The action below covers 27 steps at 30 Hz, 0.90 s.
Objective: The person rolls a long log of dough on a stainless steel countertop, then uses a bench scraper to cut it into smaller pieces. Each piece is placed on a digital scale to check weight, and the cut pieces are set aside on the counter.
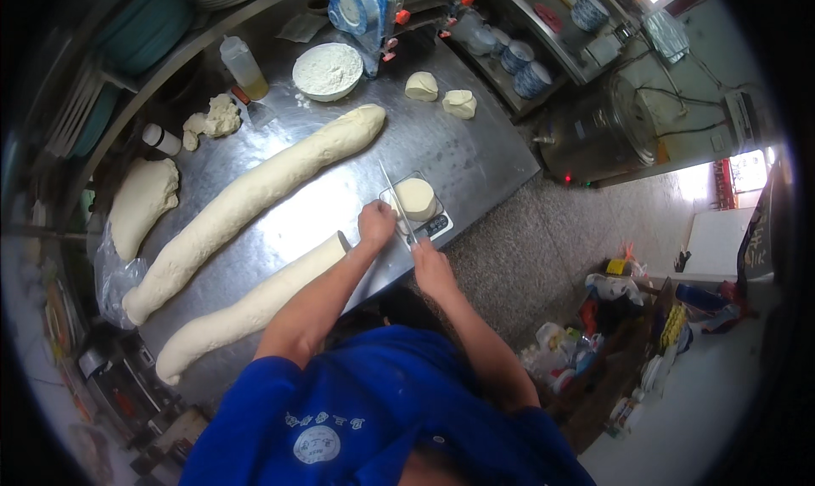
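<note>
A round piece of dough (417, 199) rests on a small kitchen scale (438, 225) at the table's right front edge. My right hand (431, 264) is closed around the handle of a long knife (389, 180), whose blade points away along the left side of that dough. Just left of the blade, my left hand (377, 223) has its fingers curled in; a pale bit shows beside the fingertips, but what they hold is hidden. Under my left forearm lies a shorter dough roll (255, 306) with a cut right end. A longer dough roll (255, 202) stretches diagonally behind it.
Two dough pieces (421, 86) sit at the far right of the metal table (484, 159). Farther back are a bowl of flour (328, 72), a squeeze bottle (244, 67) and a blue machine (361, 15). Dough lumps (146, 206) lie at left, near a plastic bag (115, 282).
</note>
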Each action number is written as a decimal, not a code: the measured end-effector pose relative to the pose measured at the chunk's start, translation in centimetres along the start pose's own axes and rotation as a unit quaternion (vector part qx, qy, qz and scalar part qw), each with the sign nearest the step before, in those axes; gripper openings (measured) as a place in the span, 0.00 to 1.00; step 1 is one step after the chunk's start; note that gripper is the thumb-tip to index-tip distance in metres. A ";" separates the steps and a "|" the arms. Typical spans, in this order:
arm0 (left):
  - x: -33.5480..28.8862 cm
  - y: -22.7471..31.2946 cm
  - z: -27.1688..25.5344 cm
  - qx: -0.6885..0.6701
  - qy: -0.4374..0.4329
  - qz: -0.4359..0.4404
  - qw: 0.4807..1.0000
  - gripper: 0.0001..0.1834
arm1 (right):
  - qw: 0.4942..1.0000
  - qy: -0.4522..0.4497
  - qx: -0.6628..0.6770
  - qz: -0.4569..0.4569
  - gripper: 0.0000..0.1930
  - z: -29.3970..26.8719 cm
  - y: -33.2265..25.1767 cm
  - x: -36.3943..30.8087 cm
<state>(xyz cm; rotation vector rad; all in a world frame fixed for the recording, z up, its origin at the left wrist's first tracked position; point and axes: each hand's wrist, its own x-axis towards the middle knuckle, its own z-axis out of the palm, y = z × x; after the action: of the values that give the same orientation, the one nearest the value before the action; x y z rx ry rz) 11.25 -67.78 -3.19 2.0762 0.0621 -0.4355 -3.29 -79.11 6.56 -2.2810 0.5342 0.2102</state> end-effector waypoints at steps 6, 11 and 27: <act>-2.4 1.8 -2.2 -0.067 -0.014 0.001 0.998 0.12 | 0.977 -0.055 0.178 0.104 0.20 -1.2 1.0 0.3; 0.6 1.3 -9.8 0.136 0.029 0.125 0.982 0.21 | 0.947 -0.004 0.312 0.079 0.17 -5.8 -0.5 -4.3; 3.6 4.1 -5.1 0.102 -0.110 0.182 0.972 0.17 | 0.927 0.008 0.365 0.090 0.16 -7.8 -0.7 -7.6</act>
<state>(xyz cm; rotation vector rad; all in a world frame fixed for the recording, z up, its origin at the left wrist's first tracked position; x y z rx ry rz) 16.93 -66.06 1.39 2.1652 -0.5077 -0.4543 -9.89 -81.93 14.76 -1.5109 0.6922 0.0616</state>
